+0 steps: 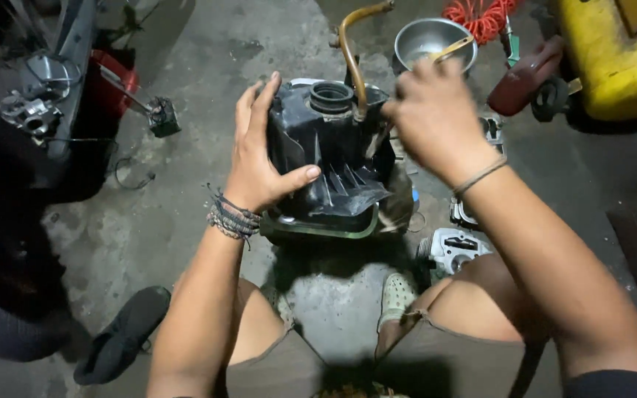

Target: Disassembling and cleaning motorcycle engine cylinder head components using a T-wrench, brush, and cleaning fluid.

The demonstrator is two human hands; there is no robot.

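A black ribbed plastic housing (pixel 333 158) with a round rubber neck (pixel 331 96) on top is held up over the concrete floor in front of my knees. My left hand (pixel 259 158) grips its left side, thumb across the front ribs. A bent yellowish hose (pixel 349 51) rises from the housing's top right. My right hand (pixel 433 118) is at the housing's upper right, fingers closed around a thin yellowish tool whose tip (pixel 455 48) sticks out above the knuckles. What the tool touches is hidden behind the hand.
A metal bowl (pixel 425 37) and an orange coiled hose (pixel 481 16) lie behind. A yellow tank (pixel 613 63) and a dark red bottle (pixel 521 81) sit at the right. Silver engine parts (pixel 451 247) lie by my right knee. A motorcycle (pixel 31 110) stands left; a black slipper (pixel 123 335) lies near.
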